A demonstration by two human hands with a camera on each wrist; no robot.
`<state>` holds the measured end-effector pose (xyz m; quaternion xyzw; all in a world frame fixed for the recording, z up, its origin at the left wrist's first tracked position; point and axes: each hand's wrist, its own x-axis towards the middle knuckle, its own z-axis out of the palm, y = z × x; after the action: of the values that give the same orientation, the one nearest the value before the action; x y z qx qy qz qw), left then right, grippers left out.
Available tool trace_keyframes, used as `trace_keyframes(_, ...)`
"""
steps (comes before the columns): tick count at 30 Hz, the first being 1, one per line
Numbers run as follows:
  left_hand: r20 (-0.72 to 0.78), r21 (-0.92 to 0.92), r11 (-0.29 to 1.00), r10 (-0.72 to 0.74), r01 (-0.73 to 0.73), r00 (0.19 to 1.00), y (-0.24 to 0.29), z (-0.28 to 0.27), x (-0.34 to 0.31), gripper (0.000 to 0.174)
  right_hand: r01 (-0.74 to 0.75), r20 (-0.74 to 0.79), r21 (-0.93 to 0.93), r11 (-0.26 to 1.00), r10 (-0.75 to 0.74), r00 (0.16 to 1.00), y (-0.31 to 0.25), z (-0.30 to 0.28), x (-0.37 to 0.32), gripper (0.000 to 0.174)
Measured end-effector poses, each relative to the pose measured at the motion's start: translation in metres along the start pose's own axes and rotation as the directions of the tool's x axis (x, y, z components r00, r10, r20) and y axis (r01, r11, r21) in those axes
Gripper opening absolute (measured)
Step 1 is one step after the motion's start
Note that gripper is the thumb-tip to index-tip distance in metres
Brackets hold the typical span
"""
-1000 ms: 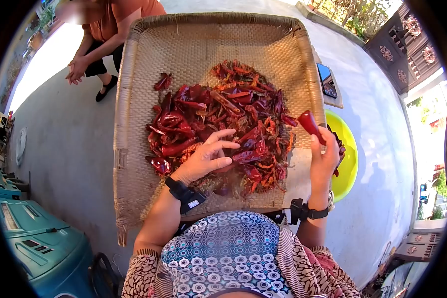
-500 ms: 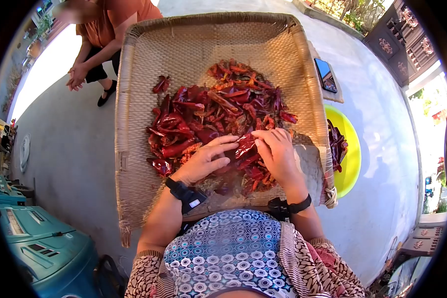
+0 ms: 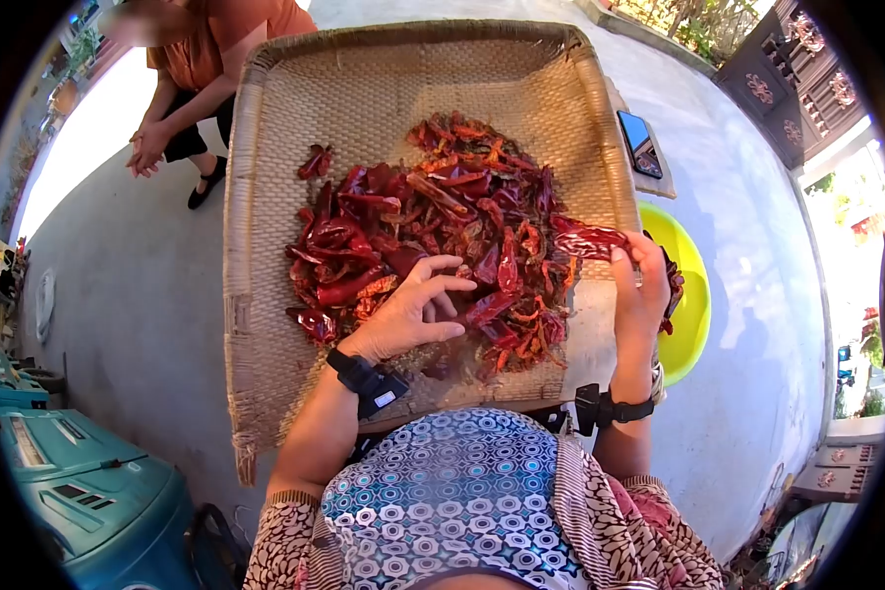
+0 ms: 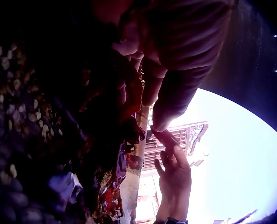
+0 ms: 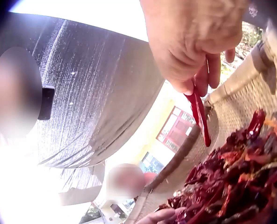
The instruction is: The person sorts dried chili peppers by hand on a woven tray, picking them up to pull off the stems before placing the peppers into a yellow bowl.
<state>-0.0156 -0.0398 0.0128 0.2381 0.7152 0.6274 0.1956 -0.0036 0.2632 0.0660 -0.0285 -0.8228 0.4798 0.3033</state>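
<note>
At the right rim of the basket, my right hand [image 3: 641, 290] pinches a long, wrinkled dried red chili [image 3: 590, 239] by one end. In the right wrist view that chili [image 5: 200, 119] hangs from the thumb and fingertips, above the basket. My left hand [image 3: 408, 315] hovers over the near part of the chili pile [image 3: 418, 211], its fingers loosely bent, fingertips close over the peppers. The pile holds glossy dark red pods and shrivelled orange-red ones. The left wrist view is mostly dark around the left hand's fingers [image 4: 164, 100].
The woven basket [image 3: 506, 74] has raised sides. Beyond its right rim stands a yellow-green basin [image 3: 696, 324] with dried chilies inside. A phone [image 3: 641, 145] lies above the basin. Another person [image 3: 211, 69] sits at the upper left; teal containers [image 3: 88, 492] stand lower left.
My right hand came in from the right rim to the pile beside the left hand, then went back out right with a chili. The left hand stayed nearly in place.
</note>
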Motion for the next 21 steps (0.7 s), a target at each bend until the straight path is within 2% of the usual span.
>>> trace_keyframes(2, -0.008, 0.115, 0.993, 0.017, -0.016, 1.0, 0.002, 0.004, 0.002, 0.052, 0.009, -0.136, -0.084, 0.996, -0.021, 0.991, 0.008, -0.026, 0.009, 0.02)
trace_keyframes(3, -0.02, 0.204, 0.978, 0.046, -0.041, 0.999, 0.003, 0.007, 0.003, 0.051, -0.082, -0.218, -0.115, 0.99, 0.056, 0.974, 0.004, -0.033, 0.01, 0.022)
trace_keyframes(4, -0.03, 0.293, 0.954, 0.076, -0.064, 0.997, 0.004, 0.011, 0.004, 0.05, -0.025, -0.251, -0.307, 0.951, -0.056, 0.966, 0.009, -0.039, 0.011, 0.023)
trace_keyframes(6, -0.054, 0.415, 0.907, 0.1, -0.068, 0.994, 0.004, 0.018, 0.006, 0.044, 0.058, -0.247, -0.651, 0.757, -0.283, 0.927, 0.017, -0.045, 0.012, 0.025)
trace_keyframes(7, -0.072, 0.45, 0.891, 0.093, -0.051, 0.993, 0.003, 0.021, 0.007, 0.04, 0.021, -0.241, -0.598, 0.801, -0.205, 0.949, 0.016, -0.042, 0.008, 0.028)
trace_keyframes(8, -0.09, 0.485, 0.874, 0.089, -0.035, 0.992, 0.002, 0.023, 0.008, 0.035, 0.098, -0.146, -0.542, 0.835, -0.209, 0.967, 0.017, -0.036, 0.002, 0.028)
trace_keyframes(10, -0.151, 0.508, 0.856, 0.195, -0.093, 0.969, -0.002, 0.027, 0.009, 0.03, 0.231, 0.039, -0.399, 0.888, -0.235, 0.971, 0.018, -0.022, -0.01, 0.028)
trace_keyframes(11, -0.177, 0.52, 0.845, 0.247, -0.122, 0.953, -0.003, 0.028, 0.01, 0.027, 0.238, 0.188, -0.322, 0.916, -0.184, 0.965, 0.011, -0.014, -0.017, 0.028)
trace_keyframes(12, -0.186, 0.531, 0.84, 0.243, -0.111, 0.952, 0.002, 0.029, 0.01, 0.025, 0.23, 0.336, -0.244, 0.942, -0.14, 0.932, -0.003, -0.004, -0.023, 0.028)
trace_keyframes(14, -0.208, 0.551, 0.83, 0.231, -0.082, 0.95, 0.016, 0.029, 0.008, 0.02, 0.357, 0.463, -0.132, 0.925, -0.261, 0.847, -0.027, 0.013, -0.029, 0.026)
trace_keyframes(17, -0.202, 0.454, 0.882, 0.24, -0.127, 0.949, 0.02, 0.03, 0.008, 0.02, 0.424, 0.56, -0.077, 0.902, -0.313, 0.767, -0.027, 0.027, -0.033, 0.026)
trace_keyframes(19, -0.164, 0.199, 0.978, 0.101, -0.068, 0.981, 0.024, 0.026, 0.007, 0.019, 0.342, 0.576, -0.058, 0.938, -0.249, 0.779, -0.026, 0.03, -0.037, 0.024)
trace_keyframes(21, -0.119, 0.006, 1.0, 0.008, -0.007, 0.993, 0.029, 0.024, 0.008, 0.019, 0.226, 0.588, -0.029, 0.974, -0.167, 0.791, -0.026, 0.029, -0.04, 0.022)
